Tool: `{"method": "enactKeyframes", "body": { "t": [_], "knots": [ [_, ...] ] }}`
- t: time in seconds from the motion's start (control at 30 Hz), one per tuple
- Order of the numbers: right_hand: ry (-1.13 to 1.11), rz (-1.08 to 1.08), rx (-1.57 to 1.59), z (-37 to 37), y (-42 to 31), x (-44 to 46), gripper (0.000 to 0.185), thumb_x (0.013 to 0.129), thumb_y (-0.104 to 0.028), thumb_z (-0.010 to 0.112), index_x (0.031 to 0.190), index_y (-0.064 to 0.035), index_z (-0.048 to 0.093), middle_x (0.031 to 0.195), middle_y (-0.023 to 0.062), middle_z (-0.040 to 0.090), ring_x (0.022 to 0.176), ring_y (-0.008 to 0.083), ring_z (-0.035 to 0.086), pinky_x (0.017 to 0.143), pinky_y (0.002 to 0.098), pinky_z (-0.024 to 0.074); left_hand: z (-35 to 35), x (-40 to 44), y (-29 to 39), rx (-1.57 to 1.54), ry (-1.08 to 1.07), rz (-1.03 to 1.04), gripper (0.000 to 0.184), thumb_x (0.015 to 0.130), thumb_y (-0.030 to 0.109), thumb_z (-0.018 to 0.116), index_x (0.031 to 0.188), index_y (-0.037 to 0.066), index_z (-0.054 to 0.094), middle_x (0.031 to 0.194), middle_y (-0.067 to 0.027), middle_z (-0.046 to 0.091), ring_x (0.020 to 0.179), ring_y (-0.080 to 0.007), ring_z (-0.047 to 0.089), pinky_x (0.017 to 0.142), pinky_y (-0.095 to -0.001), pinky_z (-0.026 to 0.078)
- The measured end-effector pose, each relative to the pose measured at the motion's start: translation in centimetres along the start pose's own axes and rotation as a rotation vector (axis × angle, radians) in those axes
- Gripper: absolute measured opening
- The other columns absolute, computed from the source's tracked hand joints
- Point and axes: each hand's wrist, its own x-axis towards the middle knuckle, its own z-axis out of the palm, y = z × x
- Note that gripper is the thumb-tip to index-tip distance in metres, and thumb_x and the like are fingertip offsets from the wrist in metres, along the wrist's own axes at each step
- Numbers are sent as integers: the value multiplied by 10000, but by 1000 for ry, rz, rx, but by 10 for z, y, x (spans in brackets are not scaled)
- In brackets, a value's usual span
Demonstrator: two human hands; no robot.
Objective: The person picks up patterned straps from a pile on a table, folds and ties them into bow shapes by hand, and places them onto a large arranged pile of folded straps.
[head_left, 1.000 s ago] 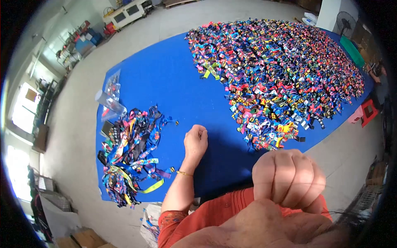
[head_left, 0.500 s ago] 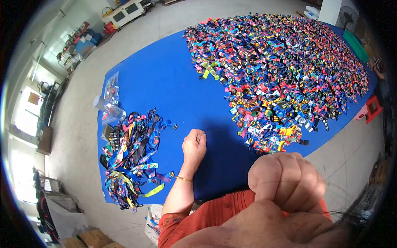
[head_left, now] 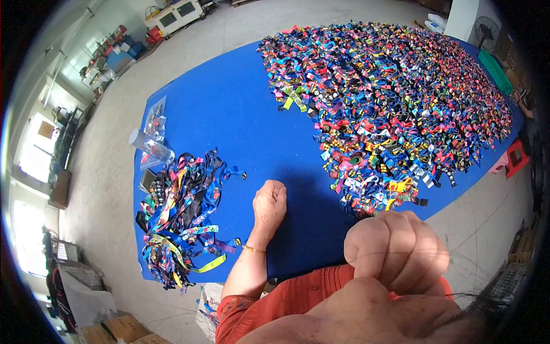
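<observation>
My left hand (head_left: 270, 205) is a closed fist over the blue table (head_left: 229, 114), with nothing visible in it. To its left lies a loose heap of patterned straps (head_left: 189, 200). My right hand (head_left: 396, 249), also curled into a fist, is close to the camera at the lower right; whether its fingers hold anything is hidden. Beyond it, a wide spread of small colourful looped straps (head_left: 389, 109) covers the right part of the table.
A clear plastic cylinder (head_left: 152, 147) and a clear bag (head_left: 155, 117) lie at the table's left edge. A red stool (head_left: 517, 159) stands at the right, a fan (head_left: 486, 30) farther back. Cardboard boxes (head_left: 126, 328) are at the lower left.
Compared with a second ago, my left fist is slightly lower in view, and my right fist has shifted a little left. Both remain closed; the straps lie as before.
</observation>
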Motion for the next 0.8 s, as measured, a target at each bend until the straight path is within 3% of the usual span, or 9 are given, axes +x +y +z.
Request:
{"method": "enactKeyframes", "body": {
  "t": [0.1,0.7,0.8],
  "knots": [
    [46,-1,-46,-5,-5,6,353,875,-135,705,620,-80,466,633,75,531,526,199,476,521,362,498,-3,0,7,-4,-7,-43,66,884,95,674,879,41,637,730,-130,652,726,-328,662,691,-428,518],
    [130,39,-127,-11,3,7,339,826,-72,704,598,-91,453,606,62,523,481,183,452,491,341,486,-5,1,8,6,-42,-68,102,903,125,658,924,25,653,760,-155,669,747,-342,673,693,-432,524],
    [138,45,-128,-10,7,3,339,818,-61,703,595,-92,450,602,60,521,473,181,449,486,337,484,-2,1,0,2,-9,-19,103,905,131,683,935,35,666,706,-93,639,630,-198,617,628,-347,514]
  ]
}}
